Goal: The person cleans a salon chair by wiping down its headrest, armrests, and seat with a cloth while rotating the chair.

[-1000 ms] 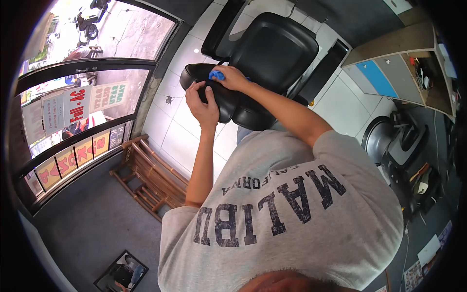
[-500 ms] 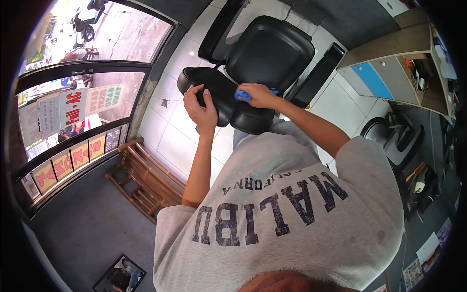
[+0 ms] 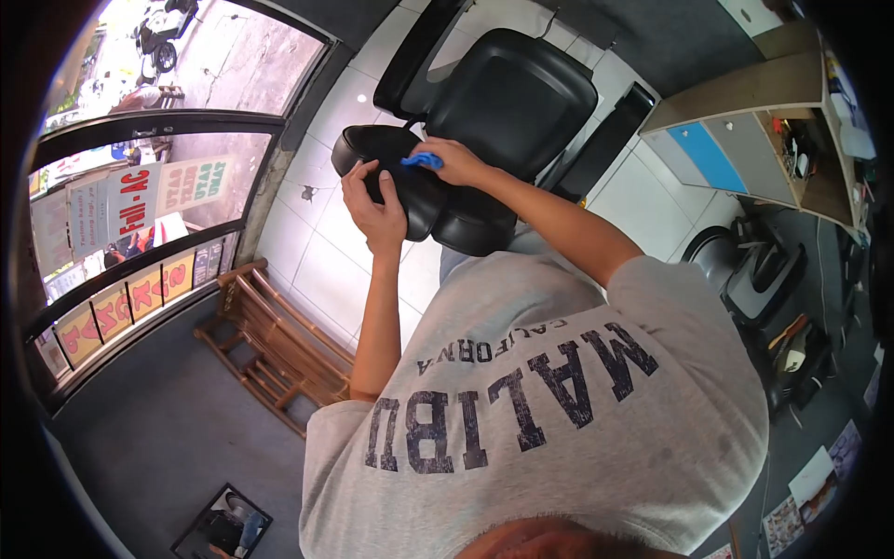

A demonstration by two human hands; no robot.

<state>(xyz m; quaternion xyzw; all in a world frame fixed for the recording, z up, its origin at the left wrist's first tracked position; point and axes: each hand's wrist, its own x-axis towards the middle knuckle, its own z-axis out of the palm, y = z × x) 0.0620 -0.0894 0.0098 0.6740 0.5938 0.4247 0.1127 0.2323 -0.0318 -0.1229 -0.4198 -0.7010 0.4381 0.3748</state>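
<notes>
A black padded salon-type chair stands in front of me, its seat point(image 3: 517, 102) facing away and its black backrest point(image 3: 419, 191) close to my body. My left hand point(image 3: 374, 212) grips the left part of the backrest, fingers bent over the edge and thumb apart on top. Bunched in my right hand point(image 3: 454, 162) is a blue cloth point(image 3: 422, 161), held against the top of the backrest. Part of the cloth is hidden under the fingers.
Black armrests point(image 3: 610, 140) flank the seat. A bamboo bench point(image 3: 270, 340) stands at left, below a glass door with signs point(image 3: 130, 205). At right are a cabinet with a blue door point(image 3: 710, 154) and a dark chair base point(image 3: 745, 270).
My right hand has moved left across the backrest with the blue cloth, closer to my left hand. The left hand keeps its place on the backrest. The whole view has shifted slightly.
</notes>
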